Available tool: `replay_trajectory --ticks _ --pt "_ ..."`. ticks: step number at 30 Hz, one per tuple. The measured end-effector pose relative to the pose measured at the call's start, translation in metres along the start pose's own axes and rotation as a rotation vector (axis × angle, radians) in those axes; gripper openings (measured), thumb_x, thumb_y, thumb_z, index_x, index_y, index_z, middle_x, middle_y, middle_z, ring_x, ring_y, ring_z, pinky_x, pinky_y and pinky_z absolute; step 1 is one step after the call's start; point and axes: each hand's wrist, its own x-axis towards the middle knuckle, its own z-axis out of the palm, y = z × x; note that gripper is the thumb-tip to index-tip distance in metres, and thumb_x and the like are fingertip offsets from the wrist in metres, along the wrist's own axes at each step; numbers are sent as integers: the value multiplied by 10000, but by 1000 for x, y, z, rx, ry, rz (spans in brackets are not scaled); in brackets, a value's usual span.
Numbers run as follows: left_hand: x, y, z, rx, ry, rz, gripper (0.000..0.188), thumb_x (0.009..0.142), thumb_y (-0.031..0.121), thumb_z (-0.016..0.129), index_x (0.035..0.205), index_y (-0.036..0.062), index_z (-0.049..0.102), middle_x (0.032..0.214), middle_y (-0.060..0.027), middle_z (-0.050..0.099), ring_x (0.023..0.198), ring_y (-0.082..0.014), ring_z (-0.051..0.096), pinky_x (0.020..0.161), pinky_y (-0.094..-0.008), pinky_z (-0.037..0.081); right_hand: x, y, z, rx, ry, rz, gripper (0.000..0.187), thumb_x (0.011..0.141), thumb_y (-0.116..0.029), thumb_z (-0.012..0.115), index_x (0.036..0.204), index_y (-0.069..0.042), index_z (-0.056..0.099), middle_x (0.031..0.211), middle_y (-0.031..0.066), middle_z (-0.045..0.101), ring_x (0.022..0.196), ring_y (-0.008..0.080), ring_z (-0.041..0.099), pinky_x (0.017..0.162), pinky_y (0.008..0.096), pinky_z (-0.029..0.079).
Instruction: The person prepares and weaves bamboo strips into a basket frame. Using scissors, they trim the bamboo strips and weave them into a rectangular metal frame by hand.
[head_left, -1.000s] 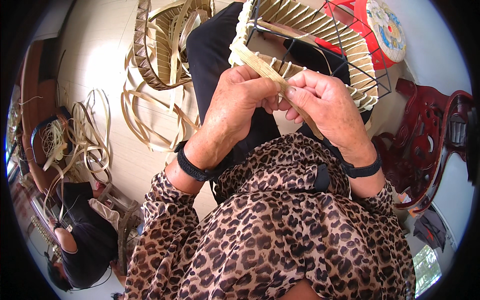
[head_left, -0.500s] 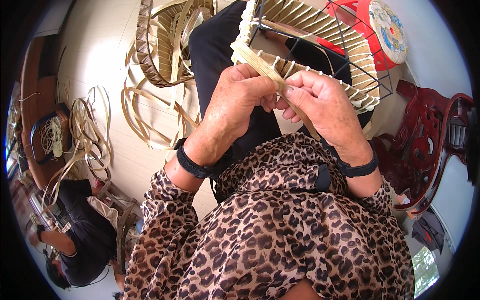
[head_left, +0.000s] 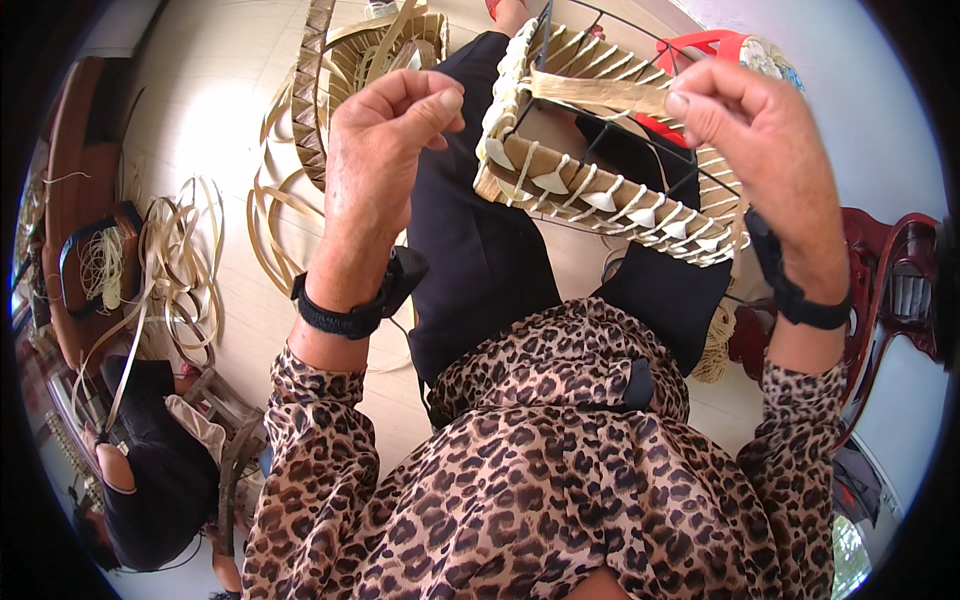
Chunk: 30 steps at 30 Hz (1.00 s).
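Note:
A rectangular basket [head_left: 605, 203] of black wire, tan strips and pale cord lashing rests across my knees. From its left end a flat tan strip [head_left: 590, 95] runs to my right hand [head_left: 765, 140], which pinches the strip's other end between thumb and fingers. My left hand [head_left: 380, 140] is raised left of the basket and touches no part of it. Its thumb and fingers are curled together; whatever they may hold is hidden. Both wrists wear black straps.
Another woven basket [head_left: 310, 110] holding strips stands at the far left. Loose strips [head_left: 180, 260] lie in coils on the floor. A red plastic stool [head_left: 705, 45] is behind the basket, a dark carved chair [head_left: 905, 270] at right. Another person [head_left: 165, 470] works at lower left.
My hands, earlier together on the strip, have moved apart. The right has drawn the strip out to the right; the left has let go of it and moved left. The basket has tilted.

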Motion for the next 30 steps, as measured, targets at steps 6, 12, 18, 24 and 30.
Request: replay_trajectory --ticks 6,12,18,24,30 --pt "-7 -1 26 40 -124 23 169 763 100 593 896 0 622 808 -62 626 761 -119 573 689 -232 409 9 -21 -15 -137 -15 -113 138 811 -151 537 757 -25 548 615 -52 456 566 18 412 526 162 325" --pt "-14 3 33 -47 -178 -34 175 763 66 585 912 -23 610 806 -76 619 786 -127 568 757 -235 429 -12 -34 11 10 38 75 130 819 -148 528 772 -28 537 601 -52 464 544 10 421 500 162 322" --pt "-17 2 29 -157 50 32 189 767 59 579 932 -34 582 805 -67 606 791 -126 563 763 -229 427 -26 -31 54 18 172 79 108 817 -109 518 755 -21 517 524 -12 514 478 19 478 442 173 359" --pt "-11 -9 28 272 171 439 146 786 38 574 919 -18 598 783 -38 592 726 -59 520 630 -177 415 -5 -29 71 -104 289 -89 90 804 -76 524 755 -3 507 520 13 522 471 45 499 438 201 389" --pt "-8 -7 33 343 218 442 134 782 48 575 902 2 614 793 -33 572 708 -71 516 627 -181 409 -5 -37 69 -116 264 -61 73 803 -67 521 764 -6 512 522 19 522 473 49 503 435 203 386"
